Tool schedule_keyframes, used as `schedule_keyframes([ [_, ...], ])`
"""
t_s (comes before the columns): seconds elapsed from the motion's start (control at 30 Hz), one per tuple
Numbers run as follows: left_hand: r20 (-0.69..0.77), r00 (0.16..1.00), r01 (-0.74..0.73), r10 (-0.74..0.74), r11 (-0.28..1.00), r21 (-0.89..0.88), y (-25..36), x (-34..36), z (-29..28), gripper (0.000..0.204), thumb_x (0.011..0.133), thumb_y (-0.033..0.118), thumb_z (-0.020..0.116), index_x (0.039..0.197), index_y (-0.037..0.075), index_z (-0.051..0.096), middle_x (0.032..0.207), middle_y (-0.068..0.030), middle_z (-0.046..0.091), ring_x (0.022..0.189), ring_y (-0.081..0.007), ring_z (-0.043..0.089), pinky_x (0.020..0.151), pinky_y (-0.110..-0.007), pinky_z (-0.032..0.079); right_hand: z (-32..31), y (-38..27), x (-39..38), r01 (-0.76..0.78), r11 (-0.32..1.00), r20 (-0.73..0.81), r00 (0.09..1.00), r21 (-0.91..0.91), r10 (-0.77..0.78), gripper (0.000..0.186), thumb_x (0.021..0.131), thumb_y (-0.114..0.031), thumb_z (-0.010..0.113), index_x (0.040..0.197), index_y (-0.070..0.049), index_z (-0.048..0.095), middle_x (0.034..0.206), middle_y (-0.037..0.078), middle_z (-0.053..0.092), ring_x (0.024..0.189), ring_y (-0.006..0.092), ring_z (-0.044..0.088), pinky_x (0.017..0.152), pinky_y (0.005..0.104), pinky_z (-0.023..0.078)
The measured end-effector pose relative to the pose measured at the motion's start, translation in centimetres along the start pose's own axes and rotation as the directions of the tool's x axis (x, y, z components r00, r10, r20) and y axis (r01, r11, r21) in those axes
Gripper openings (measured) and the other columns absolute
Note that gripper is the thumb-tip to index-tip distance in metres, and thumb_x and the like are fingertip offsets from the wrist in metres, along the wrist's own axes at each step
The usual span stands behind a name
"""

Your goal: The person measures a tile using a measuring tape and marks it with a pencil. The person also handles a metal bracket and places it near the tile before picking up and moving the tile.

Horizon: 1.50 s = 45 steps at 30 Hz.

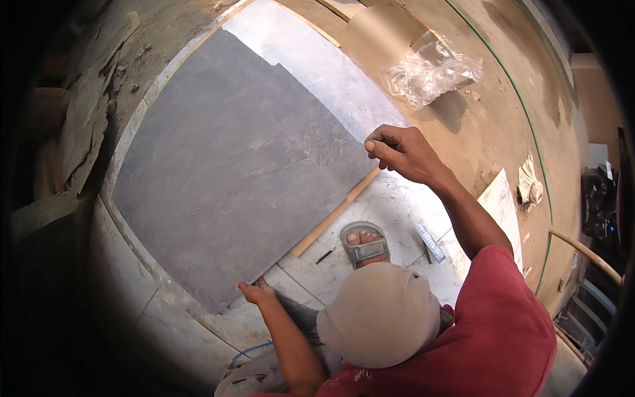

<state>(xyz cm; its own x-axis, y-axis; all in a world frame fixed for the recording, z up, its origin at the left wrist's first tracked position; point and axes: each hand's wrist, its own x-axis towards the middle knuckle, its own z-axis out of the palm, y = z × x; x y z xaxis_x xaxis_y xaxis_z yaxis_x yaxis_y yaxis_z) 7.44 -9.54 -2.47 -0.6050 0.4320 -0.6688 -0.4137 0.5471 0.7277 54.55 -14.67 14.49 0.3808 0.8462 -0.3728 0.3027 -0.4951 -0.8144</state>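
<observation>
A large dark grey slab [238, 159], flat and tile-like, covers the middle of the head view. At its lower corner my left hand [256, 291] grips the edge, thumb on top and the other fingers partly hidden. My right hand [400, 151] is near the slab's right corner, its fingers curled and thumb and forefinger close together. Whether it pinches the slab or something small there cannot be made out. Along the slab's near right edge runs a thin wooden strip [334, 215]. White marbled tiles [403, 205] lie beside it, with a sandalled foot [364, 243] standing on them.
A short black stick-like item [324, 256] and a pale ridged strip [430, 243] lie on the tiles. Clear plastic wrapping [436, 69] sits at the far right. A green hose [522, 99] crosses the sandy ground. A beige cap [380, 314] hides part of the floor.
</observation>
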Motion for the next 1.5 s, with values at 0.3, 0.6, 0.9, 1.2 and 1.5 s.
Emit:
schedule_keyframes([
  [0.3, 0.073, 0.997, 0.057, -0.036, 0.949, -0.309, 1.6, 2.3, 1.3, 0.059, 0.099, 0.039, 0.029, 0.141, -0.002, 0.033, 0.145, -0.0166, 0.037, 0.132, -0.0345, 0.037, 0.111, -0.05, 0.029, 13.9, 9.6, -5.1, -0.449, 0.702, 0.132, 0.879, 0.552, 0.458, 0.036, 0.09, -0.024, 0.062, 0.109, 0.006, 0.06, 0.083, 0.008, 0.064, 0.067, 0.0119, 0.063, 0.061, 0.024, 0.053],
  [0.6, 0.211, 0.974, -0.025, 0.088, 0.958, -0.284, 1.0, 7.5, -1.9, 0.054, 0.096, 0.034, 0.037, 0.136, -0.003, 0.04, 0.141, -0.0158, 0.042, 0.129, -0.0349, 0.041, 0.106, -0.052, 0.035, 16.1, 10.1, -3.6, -0.398, 0.584, 0.099, 0.874, 0.708, 0.476, 0.02, 0.092, -0.018, 0.062, 0.089, 0.001, 0.059, 0.077, 0.007, 0.063, 0.065, 0.0109, 0.062, 0.058, 0.0222, 0.052],
  [0.9, 0.081, 0.996, -0.015, 0.039, 0.961, -0.278, 1.0, 2.5, 0.7, 0.056, 0.098, 0.036, 0.033, 0.137, -0.004, 0.037, 0.141, -0.0175, 0.042, 0.128, -0.0359, 0.042, 0.107, -0.052, 0.034, 16.7, 10.5, -4.0, -0.348, 0.564, 0.0, 0.851, 0.749, 0.525, 0.024, 0.092, -0.023, 0.062, 0.087, 0.0, 0.059, 0.071, 0.004, 0.063, 0.06, 0.0086, 0.06, 0.053, 0.0219, 0.05],
  [1.2, 0.073, 0.993, 0.105, -0.09, 0.962, -0.25, 0.3, 0.5, 1.2, 0.063, 0.099, 0.046, 0.03, 0.141, -0.001, 0.033, 0.143, -0.0148, 0.041, 0.129, -0.0302, 0.042, 0.108, -0.043, 0.032, 15.4, 10.6, -3.1, -0.337, 0.7, -0.112, 0.852, 0.63, 0.512, 0.027, 0.091, -0.026, 0.063, 0.086, 0.0, 0.06, 0.069, 0.007, 0.064, 0.06, 0.0112, 0.06, 0.054, 0.0257, 0.05],
  [1.5, 0.089, 0.996, 0.056, -0.032, 0.959, -0.278, 0.2, 0.1, 1.0, 0.053, 0.097, 0.042, 0.041, 0.134, 0.003, 0.044, 0.134, -0.0107, 0.051, 0.12, -0.0263, 0.05, 0.101, -0.038, 0.042, 15.0, 6.4, 0.1, 0.197, 0.974, -0.219, 0.951, -0.112, -0.218, 0.018, 0.088, -0.019, 0.062, 0.094, -0.002, 0.062, 0.089, 0.013, 0.063, 0.085, 0.0274, 0.062, 0.075, 0.0388, 0.048],
])
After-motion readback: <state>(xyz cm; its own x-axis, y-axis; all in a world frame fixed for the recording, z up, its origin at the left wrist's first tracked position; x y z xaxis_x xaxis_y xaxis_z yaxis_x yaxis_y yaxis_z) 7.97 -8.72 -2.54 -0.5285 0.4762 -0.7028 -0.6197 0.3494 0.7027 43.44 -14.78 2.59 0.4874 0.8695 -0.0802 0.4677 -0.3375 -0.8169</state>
